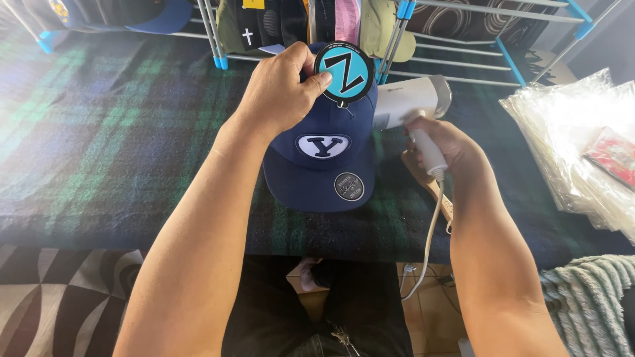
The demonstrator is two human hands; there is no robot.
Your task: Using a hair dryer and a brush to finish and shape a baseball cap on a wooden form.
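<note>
The cap (322, 158) sits on a plaid blanket (99, 132), crown up, its flat brim pointing toward the person and its long axis running from the rack (463, 39) behind it down to the near edge of the blanket. It is navy, with a white oval patch on the front and a round dark sticker on the brim.

The left hand (278, 89) comes in from the lower left, forearm stretched diagonally up across the blanket, wrist bent over the top of the cap. Its fingers are curled and the thumb presses against a round tag (344, 73), black-rimmed and light blue, pinching it just above the cap's crown.

The right hand (440, 145) is just right of the cap, forearm rising from the lower right. It is closed around the white handle of a steamer (413, 99), whose head lies level and points left at the cap's right side, touching or nearly touching it; I cannot tell which. A white cord (430, 231) drops from the handle below the blanket's near edge.

Right of the cap, well apart, lies a pile of clear plastic bags (575, 145). Behind the cap, more caps (344, 20) hang on the rack.
</note>
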